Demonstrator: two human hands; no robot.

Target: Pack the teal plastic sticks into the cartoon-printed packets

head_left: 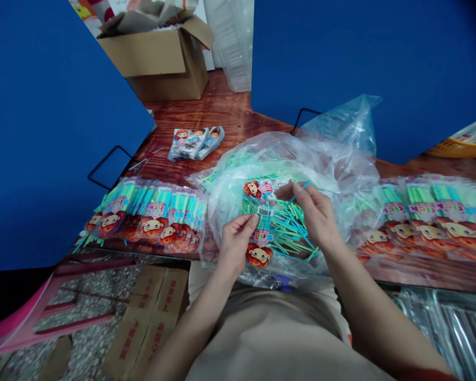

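My left hand [238, 238] pinches the edge of a small printed packet [259, 253] with a red-haired cartoon figure, green sticks showing inside it. To its right, my right hand [315, 211] has its thumb and fingers closed on a thin blue stick [306, 184]. Both hands are over a large clear plastic bag [230, 185], which lies open and holds many loose green and blue sticks [289, 227]. Another printed packet [257, 188] lies in the bag, just above my left hand.
Rows of filled packets lie left [154, 217] and right [432, 217] of the bag. Folded printed wrappers [194, 143] rest behind it on the wooden table [222, 106]. A cardboard box [162, 58] stands at the back between blue panels [341, 63]. A pink stool [63, 296] is at lower left.
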